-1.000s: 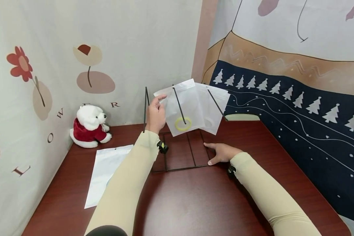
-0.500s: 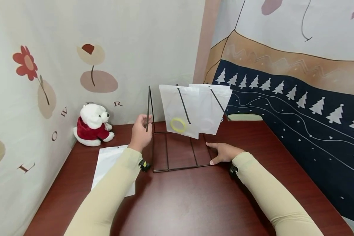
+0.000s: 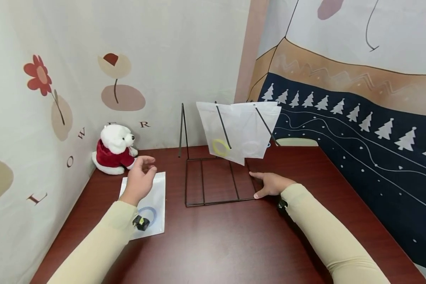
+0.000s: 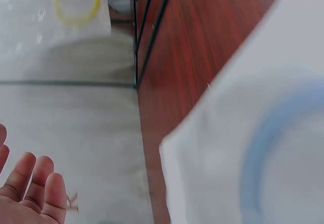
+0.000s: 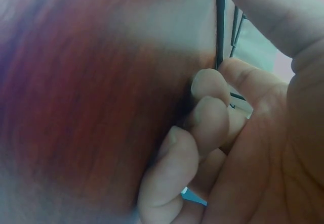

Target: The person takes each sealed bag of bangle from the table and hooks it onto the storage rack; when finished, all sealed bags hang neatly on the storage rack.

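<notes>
A black wire rack (image 3: 220,202) stands on the table with upright hooks. Two white pouches hang from it: the left pouch (image 3: 206,120) shows a yellow ring, and the right pouch (image 3: 246,124) overlaps it. At the rack's front right corner, my right hand (image 3: 275,184) holds the base wire with thumb and index finger; its other fingers are curled in the right wrist view. My left hand (image 3: 139,182), fingers loosely bent and holding nothing, hovers above a third white pouch (image 3: 159,189) lying flat. A blue ring (image 4: 253,173) shows through that pouch.
A white plush bear (image 3: 115,152) in a red coat sits at the back left of the brown table (image 3: 206,244). Behind the table hang a pale flower-print curtain (image 3: 170,59) and a dark tree-print cloth (image 3: 362,154).
My left hand has left the hanging left pouch and moved down-left, past the empty hook, to over the flat pouch. The hanging pouches have swung slightly. My right hand stays at the rack's corner.
</notes>
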`<state>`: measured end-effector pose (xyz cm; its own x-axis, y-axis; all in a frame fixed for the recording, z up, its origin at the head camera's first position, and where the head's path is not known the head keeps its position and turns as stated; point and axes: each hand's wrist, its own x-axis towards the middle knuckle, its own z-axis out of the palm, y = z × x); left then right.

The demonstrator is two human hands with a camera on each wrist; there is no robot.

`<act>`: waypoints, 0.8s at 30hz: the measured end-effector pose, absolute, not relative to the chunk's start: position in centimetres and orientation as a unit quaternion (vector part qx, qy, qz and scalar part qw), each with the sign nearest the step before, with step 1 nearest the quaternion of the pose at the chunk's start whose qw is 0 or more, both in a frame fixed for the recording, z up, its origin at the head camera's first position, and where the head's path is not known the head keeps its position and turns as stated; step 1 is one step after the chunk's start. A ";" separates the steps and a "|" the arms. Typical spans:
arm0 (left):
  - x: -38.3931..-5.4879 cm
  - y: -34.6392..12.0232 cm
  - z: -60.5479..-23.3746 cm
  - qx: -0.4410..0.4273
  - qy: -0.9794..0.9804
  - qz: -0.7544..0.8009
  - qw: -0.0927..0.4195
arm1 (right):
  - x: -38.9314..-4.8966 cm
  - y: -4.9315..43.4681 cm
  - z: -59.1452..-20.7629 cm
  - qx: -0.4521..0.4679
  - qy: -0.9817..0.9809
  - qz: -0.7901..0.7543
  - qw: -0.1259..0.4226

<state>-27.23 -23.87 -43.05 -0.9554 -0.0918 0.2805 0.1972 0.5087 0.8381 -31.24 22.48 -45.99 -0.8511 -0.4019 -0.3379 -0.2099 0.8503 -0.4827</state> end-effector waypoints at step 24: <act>-22.8 -32.7 -46.2 0.062 -0.921 -0.381 -0.057 | -31.1 22.5 -45.7 -0.175 0.935 -0.216 0.219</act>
<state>-22.79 -32.71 -46.22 -0.9859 -0.0697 -0.1524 -0.1569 0.7027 0.6940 -31.08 22.53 -45.73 -0.8428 -0.4216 -0.3346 -0.2320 0.8455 -0.4810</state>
